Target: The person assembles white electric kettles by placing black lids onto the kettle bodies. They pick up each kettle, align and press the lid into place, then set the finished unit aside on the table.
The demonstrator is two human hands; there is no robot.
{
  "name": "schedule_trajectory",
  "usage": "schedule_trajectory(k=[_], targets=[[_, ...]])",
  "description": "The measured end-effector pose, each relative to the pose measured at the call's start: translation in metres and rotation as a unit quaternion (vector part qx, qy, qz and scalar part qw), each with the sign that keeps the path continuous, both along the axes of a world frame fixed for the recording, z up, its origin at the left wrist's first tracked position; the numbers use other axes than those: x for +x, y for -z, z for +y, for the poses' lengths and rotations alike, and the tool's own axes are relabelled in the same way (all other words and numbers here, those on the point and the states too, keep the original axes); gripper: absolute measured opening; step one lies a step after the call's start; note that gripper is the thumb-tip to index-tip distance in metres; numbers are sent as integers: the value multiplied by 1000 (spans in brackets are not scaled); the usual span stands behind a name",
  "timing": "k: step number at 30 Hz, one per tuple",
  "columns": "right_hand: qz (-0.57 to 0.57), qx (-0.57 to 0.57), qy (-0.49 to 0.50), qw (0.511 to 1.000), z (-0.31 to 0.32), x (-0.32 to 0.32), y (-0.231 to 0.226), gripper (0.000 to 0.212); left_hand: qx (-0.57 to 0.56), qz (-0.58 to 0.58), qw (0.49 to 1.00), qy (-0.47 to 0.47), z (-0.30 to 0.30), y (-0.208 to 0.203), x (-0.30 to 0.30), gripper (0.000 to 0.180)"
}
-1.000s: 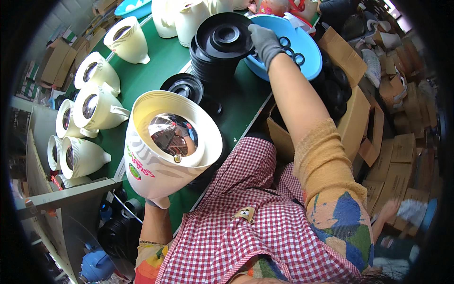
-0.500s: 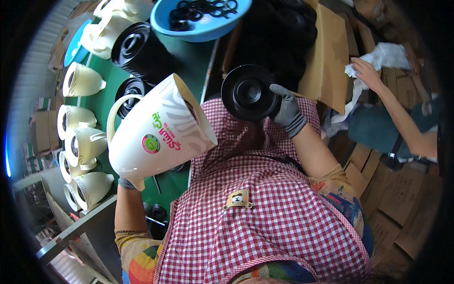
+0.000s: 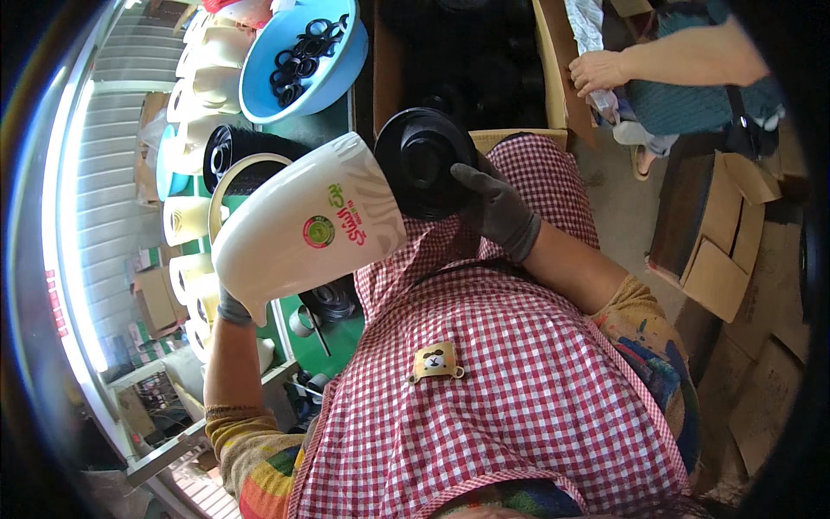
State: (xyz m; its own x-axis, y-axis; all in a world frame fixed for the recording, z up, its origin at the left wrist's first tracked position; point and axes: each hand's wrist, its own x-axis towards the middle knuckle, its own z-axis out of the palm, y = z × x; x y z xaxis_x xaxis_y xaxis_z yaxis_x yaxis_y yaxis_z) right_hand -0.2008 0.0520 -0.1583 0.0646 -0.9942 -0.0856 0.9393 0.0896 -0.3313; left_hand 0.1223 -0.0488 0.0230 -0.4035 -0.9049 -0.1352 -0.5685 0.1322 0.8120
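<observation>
A cream plastic jug (image 3: 285, 233) with a looped handle, a spout and a printed emblem lies tilted on its side in front of me. My left hand (image 3: 232, 308), in a grey glove, holds it from beneath; most of the fingers are hidden behind the jug. In my gloved right hand (image 3: 501, 210) is a black round base (image 3: 421, 164) with a stepped centre, the thumb pressing on its rim. The base sits right at the jug's wide end, seeming to meet its edge; whether they are joined cannot be seen.
A blue basin (image 3: 353, 62) holds several black rings. Beside it stands a stack of black discs (image 3: 226, 157). Cream jugs (image 3: 183, 220) line the green table's (image 3: 346, 343) far left. An open carton (image 3: 555, 65) holds black parts. Another person's hand (image 3: 596, 73) grips clear plastic at right.
The black base has come up against the jug's wide end, where a gap showed before. The jug has tipped closer to level. My view has shifted, and the other person's arm appears higher.
</observation>
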Motion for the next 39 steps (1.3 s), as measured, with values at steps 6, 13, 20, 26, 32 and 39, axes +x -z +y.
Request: schedule_trajectory(k=[6, 13, 20, 26, 32, 39], targets=[[188, -76, 54, 978, 10, -1, -19, 48, 2, -45, 999, 19, -20, -16, -16, 44], [6, -11, 10, 1000, 5, 12, -9, 51, -16, -65, 997, 38, -35, -33, -45, 37], [206, -98, 155, 961, 4, 26, 6, 46, -61, -107, 991, 45, -50, -37, -47, 34], [10, -46, 32, 998, 5, 25, -9, 54, -125, -149, 974, 118, -37, -48, -65, 32], [-179, -91, -23, 979, -4, 20, -14, 64, -172, -197, 946, 191, -37, -64, -78, 31], [42, -119, 89, 988, 0, 25, -16, 56, -12, -54, 996, 68, -43, -69, -72, 34]])
